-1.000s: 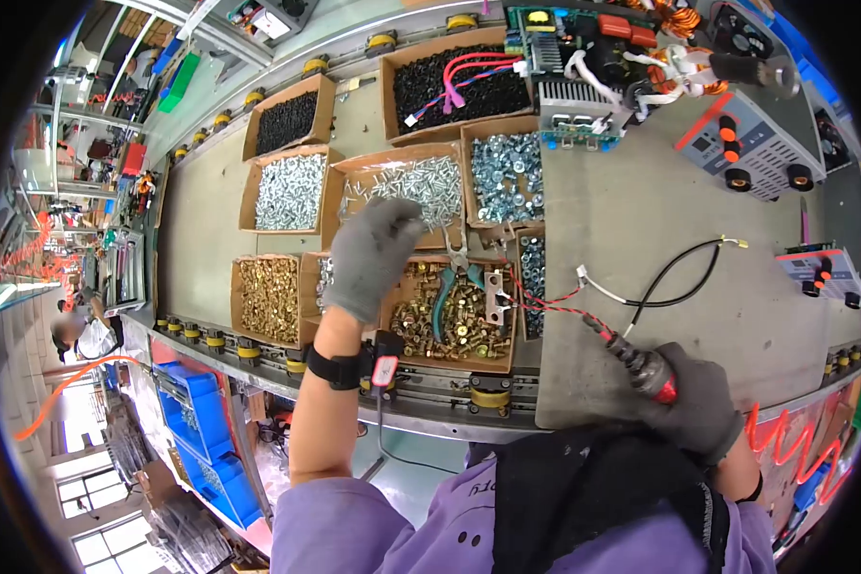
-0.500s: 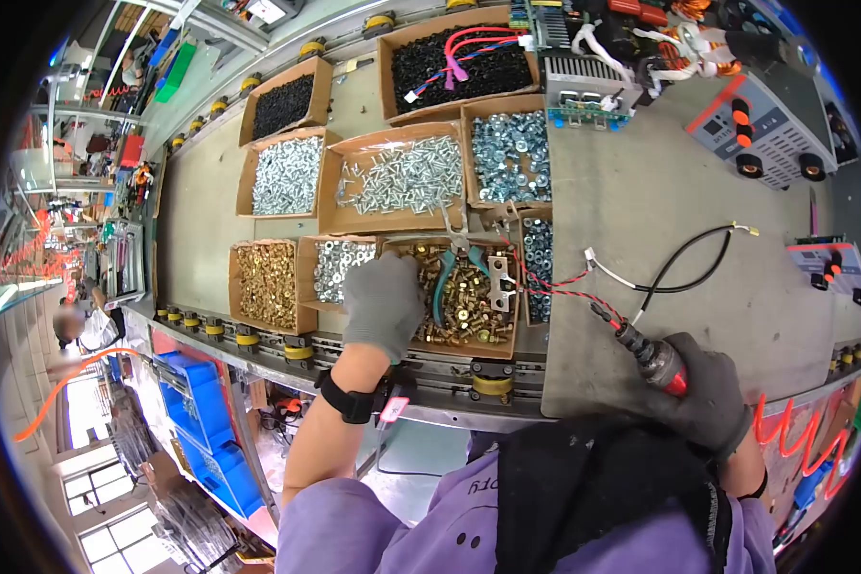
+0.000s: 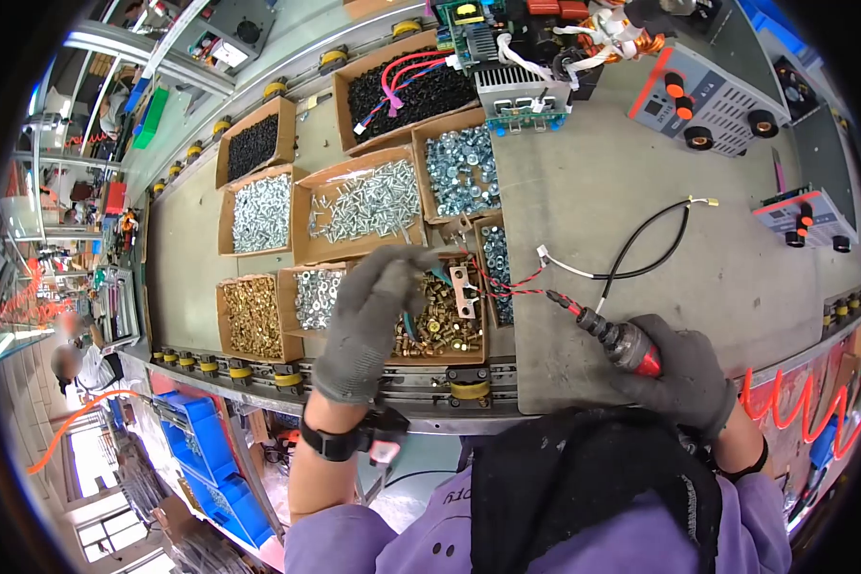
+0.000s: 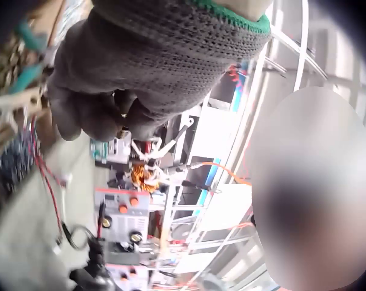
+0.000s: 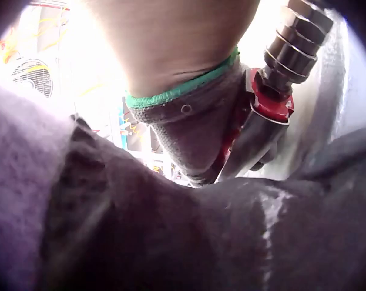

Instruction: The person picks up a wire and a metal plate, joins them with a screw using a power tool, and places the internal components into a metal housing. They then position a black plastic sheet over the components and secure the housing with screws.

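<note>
Left hand [image 3: 368,311] nearer: fingers curled, pinching small brass piece [image 4: 121,130], bolt by my guess. Metal bracket [image 3: 464,292] just right of those fingers, at bolt box [image 3: 440,361], long axis running away from body. Right hand [image 3: 684,378] grips driver [image 3: 629,347], nose angled left-forward, bracketward.

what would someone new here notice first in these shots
Probably the cardboard boxes of black, silver and brass-coloured fasteners, grouped left of centre on the bench. Next, the red-and-black tool held in the gloved right hand near the bench's front edge, and the larger orange-knobbed unit at the head view's upper right.
</note>
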A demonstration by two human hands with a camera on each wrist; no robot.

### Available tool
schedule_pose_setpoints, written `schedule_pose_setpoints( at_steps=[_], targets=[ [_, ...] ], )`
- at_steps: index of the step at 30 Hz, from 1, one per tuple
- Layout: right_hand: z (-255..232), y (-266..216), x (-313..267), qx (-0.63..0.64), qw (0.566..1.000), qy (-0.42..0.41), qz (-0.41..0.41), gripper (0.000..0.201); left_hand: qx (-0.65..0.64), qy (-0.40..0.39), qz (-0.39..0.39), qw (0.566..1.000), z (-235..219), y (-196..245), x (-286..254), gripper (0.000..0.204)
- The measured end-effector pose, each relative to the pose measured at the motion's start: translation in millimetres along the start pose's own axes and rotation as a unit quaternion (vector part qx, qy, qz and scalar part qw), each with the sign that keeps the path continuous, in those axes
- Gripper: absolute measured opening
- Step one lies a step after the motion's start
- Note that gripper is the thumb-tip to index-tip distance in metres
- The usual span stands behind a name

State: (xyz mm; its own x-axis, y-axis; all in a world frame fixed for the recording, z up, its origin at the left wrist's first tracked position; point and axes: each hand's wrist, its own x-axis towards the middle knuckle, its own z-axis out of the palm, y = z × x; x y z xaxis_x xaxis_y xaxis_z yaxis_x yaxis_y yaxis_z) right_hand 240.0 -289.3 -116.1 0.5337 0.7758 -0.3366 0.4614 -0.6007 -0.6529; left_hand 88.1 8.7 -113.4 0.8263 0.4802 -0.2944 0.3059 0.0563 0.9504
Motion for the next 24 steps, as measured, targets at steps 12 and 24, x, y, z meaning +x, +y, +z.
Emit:
schedule_pose_setpoints(
  at_steps=[12,24],
  targets=[
    [-1,-11,-10,0.064,0.998,0.014,-0.001,0.053,-0.291,-0.121,-0.14,0.939,82,-9,13,0.041],
    [-10,-8,-8,0.217,0.969,-0.108,0.045,0.056,-0.411,-0.172,-0.055,0.894,96,-21,0,0.041]
  ],
)
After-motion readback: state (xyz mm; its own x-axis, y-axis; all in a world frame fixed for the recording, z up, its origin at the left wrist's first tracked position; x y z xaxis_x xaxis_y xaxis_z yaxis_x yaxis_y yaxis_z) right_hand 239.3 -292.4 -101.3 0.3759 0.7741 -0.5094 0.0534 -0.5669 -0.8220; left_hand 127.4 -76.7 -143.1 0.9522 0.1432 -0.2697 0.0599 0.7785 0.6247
